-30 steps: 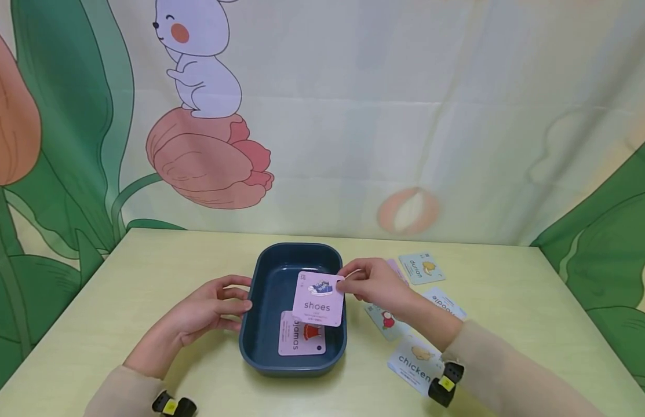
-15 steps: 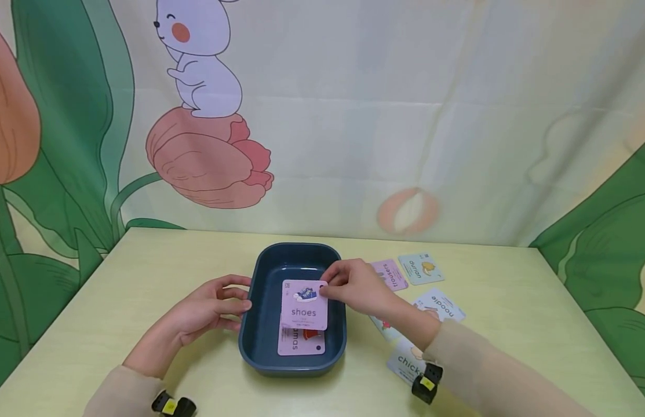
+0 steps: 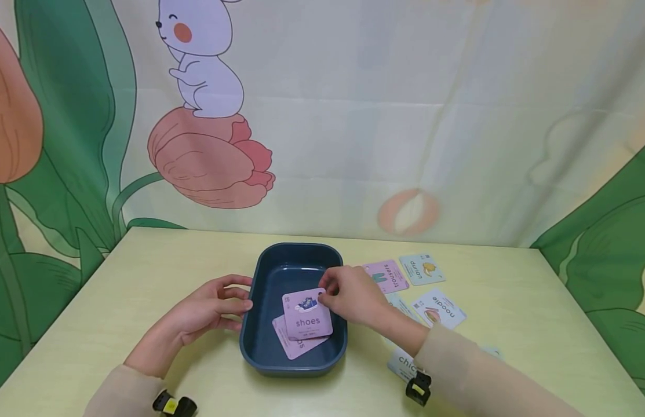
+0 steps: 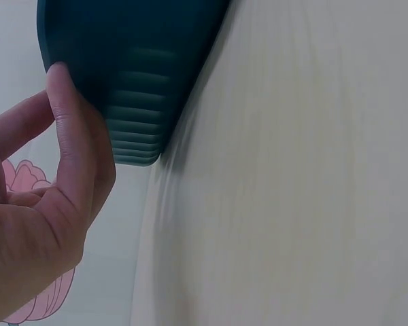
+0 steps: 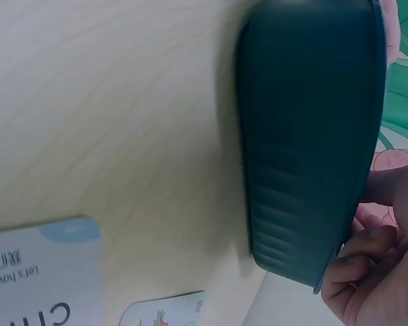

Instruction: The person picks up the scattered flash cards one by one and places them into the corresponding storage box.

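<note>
My right hand [image 3: 356, 295] reaches over the right rim of a dark blue rectangular tray [image 3: 280, 272]. Between its thumb and index finger it pinches the upper right corner of a pink "shoes" card [image 3: 308, 321]. That card overlaps another pink card [image 3: 293, 349] lying in the tray, most of which is covered. In the right wrist view, the tray's wall hides the held card. My left hand [image 3: 212, 307] rests its fingertips and thumb against the tray's left side, fingers loosely bent. The left wrist view has a finger [image 4: 71, 136] touching the outer wall near the rim.
Right of the tray lie a pink "trousers" card [image 3: 387, 277], a "durian" card [image 3: 422, 269], a "noodle" card [image 3: 440, 308] and a partly covered "chicken" card [image 3: 400, 365]. My right forearm [image 3: 473, 365] crosses above some cards. A printed curtain [image 3: 458, 116] hangs behind the table.
My right hand has carried the shoes card left and lower over the tray, onto the other pink card. The lower card has turned at an angle. The left hand stays put.
</note>
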Demonstrator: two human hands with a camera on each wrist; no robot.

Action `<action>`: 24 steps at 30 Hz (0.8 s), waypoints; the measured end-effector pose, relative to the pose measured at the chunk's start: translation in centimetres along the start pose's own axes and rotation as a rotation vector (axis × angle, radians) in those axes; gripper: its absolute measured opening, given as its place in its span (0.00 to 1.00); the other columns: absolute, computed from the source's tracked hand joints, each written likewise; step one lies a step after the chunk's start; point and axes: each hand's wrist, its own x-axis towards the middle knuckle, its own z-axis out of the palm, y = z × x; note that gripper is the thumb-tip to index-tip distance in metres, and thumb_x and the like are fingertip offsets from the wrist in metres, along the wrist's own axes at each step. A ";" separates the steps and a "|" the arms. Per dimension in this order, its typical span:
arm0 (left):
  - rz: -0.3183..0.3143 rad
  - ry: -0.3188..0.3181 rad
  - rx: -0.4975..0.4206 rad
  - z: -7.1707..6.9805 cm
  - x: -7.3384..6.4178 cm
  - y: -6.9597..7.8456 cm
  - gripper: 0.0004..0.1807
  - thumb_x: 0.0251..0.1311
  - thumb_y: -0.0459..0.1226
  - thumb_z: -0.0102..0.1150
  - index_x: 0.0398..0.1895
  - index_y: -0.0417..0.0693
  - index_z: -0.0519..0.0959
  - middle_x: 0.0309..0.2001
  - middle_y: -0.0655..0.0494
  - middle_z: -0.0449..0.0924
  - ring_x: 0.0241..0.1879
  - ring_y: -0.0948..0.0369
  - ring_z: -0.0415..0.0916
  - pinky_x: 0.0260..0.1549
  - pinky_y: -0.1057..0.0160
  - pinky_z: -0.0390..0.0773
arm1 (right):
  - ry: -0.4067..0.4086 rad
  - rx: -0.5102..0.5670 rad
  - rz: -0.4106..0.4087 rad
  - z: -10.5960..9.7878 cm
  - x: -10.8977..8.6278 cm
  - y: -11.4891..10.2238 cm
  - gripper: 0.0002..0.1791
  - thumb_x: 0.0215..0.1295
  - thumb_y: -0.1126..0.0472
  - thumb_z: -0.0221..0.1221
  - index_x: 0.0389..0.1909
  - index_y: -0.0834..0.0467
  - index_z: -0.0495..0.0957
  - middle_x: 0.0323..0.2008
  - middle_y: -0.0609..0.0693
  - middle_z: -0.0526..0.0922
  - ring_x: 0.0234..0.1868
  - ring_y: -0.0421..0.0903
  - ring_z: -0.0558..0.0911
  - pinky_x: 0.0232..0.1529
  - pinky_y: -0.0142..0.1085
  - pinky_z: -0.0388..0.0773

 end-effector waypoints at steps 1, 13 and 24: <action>0.001 -0.001 -0.002 0.0 0.0 0.0 0.34 0.69 0.31 0.63 0.73 0.33 0.59 0.52 0.39 0.74 0.39 0.54 0.81 0.39 0.56 0.86 | 0.006 -0.024 -0.003 0.1 0.0 0.0 0.06 0.63 0.62 0.71 0.34 0.54 0.82 0.25 0.41 0.81 0.25 0.40 0.77 0.24 0.32 0.75; 0.003 0.002 -0.008 0.0 -0.1 -0.1 0.34 0.69 0.31 0.63 0.73 0.33 0.59 0.52 0.39 0.74 0.39 0.53 0.81 0.39 0.56 0.86 | 0.053 -0.143 -0.020 0.6 0.1 0.2 0.07 0.62 0.60 0.72 0.34 0.55 0.83 0.24 0.41 0.80 0.22 0.39 0.76 0.22 0.31 0.73; -0.002 0.006 0.000 0.1 0.0 0.0 0.34 0.69 0.31 0.63 0.73 0.34 0.60 0.51 0.40 0.75 0.38 0.53 0.81 0.39 0.56 0.86 | 0.066 -0.163 -0.014 1.1 0.2 1.0 0.11 0.59 0.58 0.75 0.37 0.54 0.82 0.21 0.41 0.75 0.20 0.39 0.74 0.21 0.32 0.70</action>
